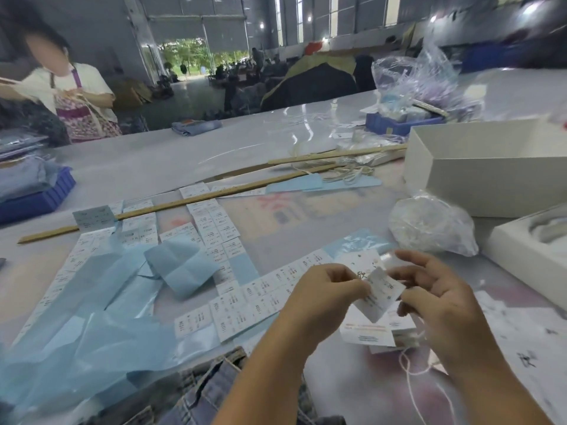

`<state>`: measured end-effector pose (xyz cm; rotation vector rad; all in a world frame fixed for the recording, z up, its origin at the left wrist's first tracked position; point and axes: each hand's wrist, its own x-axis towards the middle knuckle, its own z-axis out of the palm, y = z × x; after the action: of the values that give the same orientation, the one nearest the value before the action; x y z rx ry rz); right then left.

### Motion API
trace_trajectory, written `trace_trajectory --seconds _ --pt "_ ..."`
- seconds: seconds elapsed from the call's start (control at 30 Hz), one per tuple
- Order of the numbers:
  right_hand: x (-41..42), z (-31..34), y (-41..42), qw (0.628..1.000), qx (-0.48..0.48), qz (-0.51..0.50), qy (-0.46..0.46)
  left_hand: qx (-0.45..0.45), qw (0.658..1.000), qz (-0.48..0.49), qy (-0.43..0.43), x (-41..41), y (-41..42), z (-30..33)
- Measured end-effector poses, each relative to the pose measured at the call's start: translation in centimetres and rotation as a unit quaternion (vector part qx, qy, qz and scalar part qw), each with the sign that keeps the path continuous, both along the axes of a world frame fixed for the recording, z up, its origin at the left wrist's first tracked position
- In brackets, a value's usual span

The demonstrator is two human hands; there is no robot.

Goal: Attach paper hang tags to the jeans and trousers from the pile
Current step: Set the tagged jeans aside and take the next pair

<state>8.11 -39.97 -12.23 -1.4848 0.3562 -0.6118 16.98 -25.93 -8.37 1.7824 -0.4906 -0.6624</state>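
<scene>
At the far left edge of the bench (153, 161) a blue plastic tray (46, 197) holds folded bluish garments. Light blue backing paper (101, 308) sprawls over the near-left part of the bench, with a folded piece lying on top of it. Rows of small white printed stickers (214, 228) run beside and across it, and a long wooden stick (171, 207) lies diagonally over their upper ends. Against the near edge, just below the arms, lies a pair of blue denim jeans (202, 391) with a frayed waistband.

The left hand (325, 296) pinches the left edge of a small white paper tag (382, 297) printed with fine dark text; the right hand (441, 299) pinches its right edge, its upper fingers spread loosely. The tag is held tilted just above a short stack of larger white hang tags (368, 334) resting on the bench, from which a white string (408, 366) trails toward the near edge.

To the right, a crumpled clear plastic bag (429, 228) sits close behind the right hand, and beyond it stands an open white cardboard box (491, 173). A second shallow white box (534, 250) lies against the right border. Bare bench surface stretches across the middle toward the far side.
</scene>
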Motion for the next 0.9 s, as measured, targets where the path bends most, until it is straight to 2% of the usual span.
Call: trace_trajectory --seconds 0.1,0.27,0.43,0.67,0.9 --pt "0.4 -0.5 0.6 0.999 0.03 -0.039 -0.015 -0.075 0.992 0.077 0.06 -0.5 -0.1 -1.9" --pt "1.3 -1.7 1.5 0.991 -0.091 -0.099 0.003 -0.119 0.984 0.093 0.093 -0.4 0.1 -3.9" --pt "2.0 -2.6 1.6 0.981 -0.154 -0.12 0.015 -0.123 0.988 0.069 0.063 -0.2 0.2 -4.4" --pt "2.4 -3.3 1.6 0.98 -0.154 -0.12 0.03 -0.119 0.988 0.072 0.066 0.4 0.6 -4.6" --pt "2.6 -3.4 1.5 0.968 -0.209 -0.138 0.029 -0.067 0.993 0.099 -0.004 0.1 0.4 -4.7"
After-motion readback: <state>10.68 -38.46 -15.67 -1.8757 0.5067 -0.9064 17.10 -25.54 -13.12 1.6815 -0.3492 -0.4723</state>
